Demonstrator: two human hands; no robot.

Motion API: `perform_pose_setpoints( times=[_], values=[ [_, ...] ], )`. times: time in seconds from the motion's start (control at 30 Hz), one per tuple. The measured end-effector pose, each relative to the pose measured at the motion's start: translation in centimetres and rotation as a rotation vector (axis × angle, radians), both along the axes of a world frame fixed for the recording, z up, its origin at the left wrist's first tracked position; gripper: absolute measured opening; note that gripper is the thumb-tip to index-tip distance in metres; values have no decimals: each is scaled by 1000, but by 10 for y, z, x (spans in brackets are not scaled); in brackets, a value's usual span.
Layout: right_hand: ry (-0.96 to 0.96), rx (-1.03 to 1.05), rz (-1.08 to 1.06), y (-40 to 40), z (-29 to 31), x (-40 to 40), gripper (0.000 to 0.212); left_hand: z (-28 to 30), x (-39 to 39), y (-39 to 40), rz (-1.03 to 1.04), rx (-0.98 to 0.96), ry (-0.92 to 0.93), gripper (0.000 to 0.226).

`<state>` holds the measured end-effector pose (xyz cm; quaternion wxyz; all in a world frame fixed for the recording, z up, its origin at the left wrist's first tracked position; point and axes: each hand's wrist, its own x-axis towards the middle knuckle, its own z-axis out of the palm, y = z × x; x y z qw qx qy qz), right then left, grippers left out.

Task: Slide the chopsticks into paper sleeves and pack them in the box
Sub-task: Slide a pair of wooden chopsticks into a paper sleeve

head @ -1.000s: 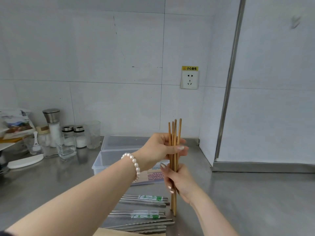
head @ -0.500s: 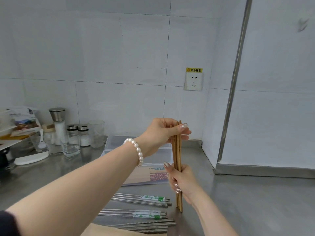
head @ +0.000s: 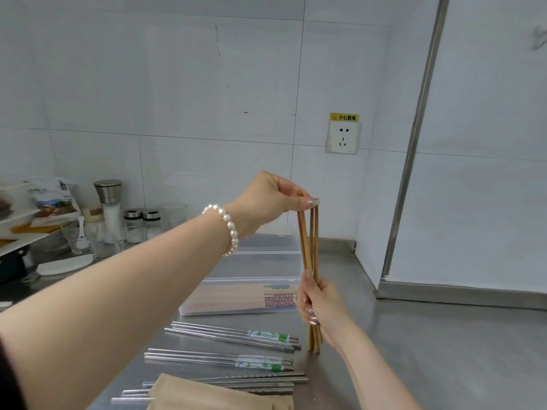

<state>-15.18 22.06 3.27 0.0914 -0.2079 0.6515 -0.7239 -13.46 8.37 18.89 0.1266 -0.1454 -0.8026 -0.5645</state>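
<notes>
A: What's nearest?
B: Beige paper sleeves at 6 o'clock, overlapping steel chopsticks.
A: And the wooden chopsticks?
B: Upright, tips on the counter; right hand grips them low, left hand pinches their tops.
A: Farther?
B: Clear box behind at 11 o'clock; jars at 9; socket at 12.

**Non-task items, back-left corner and wall**

Steel-capped grinder standing upright at the back left of the steel tabletop. Two small chrome-lidded jars just beside it. Clear glass next to the jars. Printed bag on a white rack. White wall socket under a yellow warning label.
</notes>
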Motion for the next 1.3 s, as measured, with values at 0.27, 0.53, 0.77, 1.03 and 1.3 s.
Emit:
perform_pose_setpoints(
  times=[0.27, 0.53, 0.77, 1.03, 1.3],
  values=[
    [51, 2, -104, -3, -1, 0, 49, -10, -1, 1, 96, 48, 57, 7],
    [-19, -157, -48, -12, -3, 2, 65, -16, -4, 12, 178, -28, 144, 23],
    [33, -147, -5, -15, -5, 0, 77, -24, -8, 22, 238, -175, 269, 25],
    [53, -88, -56, -16, -6, 1, 72, -20, -6, 19, 138, -43, 152, 11],
    [63, 113, -196, -10, -5, -4, 57, -13, 9, -24, 134, 101, 77, 9]
  ],
)
